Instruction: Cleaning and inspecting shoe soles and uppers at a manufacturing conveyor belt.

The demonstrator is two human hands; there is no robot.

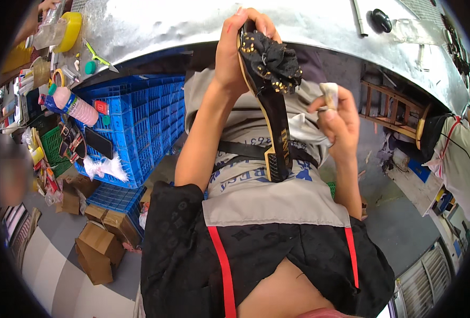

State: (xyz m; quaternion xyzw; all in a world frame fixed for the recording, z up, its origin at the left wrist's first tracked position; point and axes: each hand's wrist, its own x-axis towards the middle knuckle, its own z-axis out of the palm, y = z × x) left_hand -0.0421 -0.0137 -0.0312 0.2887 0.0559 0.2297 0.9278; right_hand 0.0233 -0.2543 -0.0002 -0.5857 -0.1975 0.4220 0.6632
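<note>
My left hand [232, 55] grips a black slide sandal [277, 119] by its toe end, fingers wrapped over the tip. A black fabric flower with gold beads [274, 61] covers the sandal's upper. Its insole faces up, and the heel end points down toward my grey apron [277, 209]. To the right, apart from the sandal, my right hand [341, 119] is closed on a white cloth [301, 127]. Part of the cloth, stained yellowish, wraps the raised index finger, while a loose end hangs toward the sandal.
A shiny metal table [166, 24] spans the far side, with a black computer mouse [380, 20] on it. Blue crates [155, 111] stand left, bearing a pink bottle [78, 106] and a phone [98, 143]. Cardboard boxes [99, 252] lie below; a wooden stool [394, 103] is right.
</note>
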